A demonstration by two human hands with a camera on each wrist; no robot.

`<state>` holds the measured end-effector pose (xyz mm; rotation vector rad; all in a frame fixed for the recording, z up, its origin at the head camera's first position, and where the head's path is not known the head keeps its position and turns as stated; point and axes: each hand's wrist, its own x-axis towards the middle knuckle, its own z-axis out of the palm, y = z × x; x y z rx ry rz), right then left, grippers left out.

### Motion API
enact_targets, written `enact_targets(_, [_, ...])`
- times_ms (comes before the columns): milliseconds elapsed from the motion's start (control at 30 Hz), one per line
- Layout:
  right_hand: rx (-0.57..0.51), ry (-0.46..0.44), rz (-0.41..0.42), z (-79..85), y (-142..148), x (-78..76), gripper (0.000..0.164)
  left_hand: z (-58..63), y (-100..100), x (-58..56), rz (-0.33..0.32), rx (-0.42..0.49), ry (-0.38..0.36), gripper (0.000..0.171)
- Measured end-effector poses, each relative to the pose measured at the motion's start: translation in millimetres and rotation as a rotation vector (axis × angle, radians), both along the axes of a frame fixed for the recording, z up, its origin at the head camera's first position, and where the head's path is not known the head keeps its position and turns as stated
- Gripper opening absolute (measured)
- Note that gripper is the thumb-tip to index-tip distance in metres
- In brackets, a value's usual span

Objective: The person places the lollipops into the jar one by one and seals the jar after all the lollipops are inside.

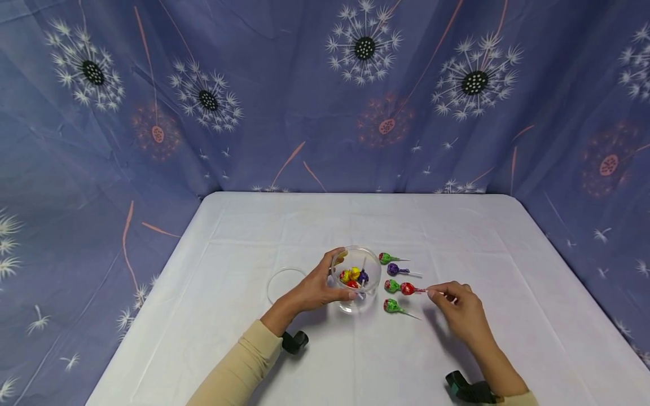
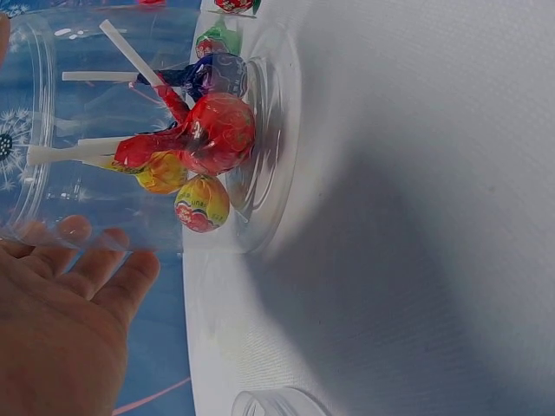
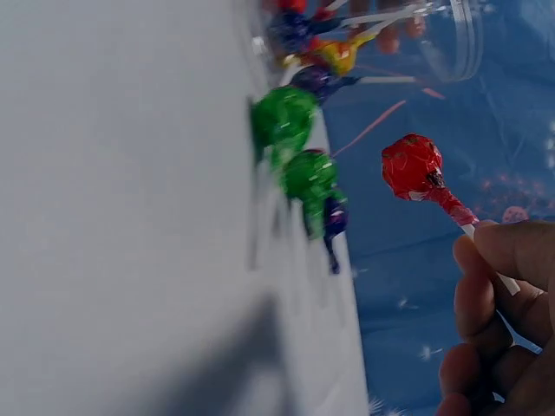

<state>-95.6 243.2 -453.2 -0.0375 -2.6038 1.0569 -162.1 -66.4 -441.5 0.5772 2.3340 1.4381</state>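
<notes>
My left hand [image 1: 317,285] grips a clear plastic jar [image 1: 373,282] at its side, fingers and thumb around the wall. Inside, in the left wrist view, lie a red lollipop [image 2: 221,134], yellow ones [image 2: 202,204] and a dark blue one [image 2: 217,76], their white sticks toward the mouth. A red-wrapped lollipop [image 3: 412,166] is pinched by its stick between thumb and fingers of my right hand [image 1: 462,310]. It is held above the table, to the right of the jar. Several lollipops lie by the jar, green ones [image 1: 391,305] and a purple one [image 1: 393,269].
A clear round lid [image 1: 271,285] lies on the table left of the jar, partly behind my left hand. The white-covered table [image 1: 284,225] ends at a blue curtain [image 1: 304,113] with a dandelion print.
</notes>
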Motion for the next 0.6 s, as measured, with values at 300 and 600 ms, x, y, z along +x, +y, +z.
enact_targets(300, [-0.064, 0.036, 0.043, 29.6, -13.2, -12.4, 0.010, 0.9, 0.2, 0.5, 0.004, -0.005, -0.003, 0.093])
enact_targets(600, [-0.085, 0.053, 0.123, 58.9, -29.6, -28.5, 0.014, 0.4, -0.6, 0.7, 0.003, -0.001, -0.008, 0.093])
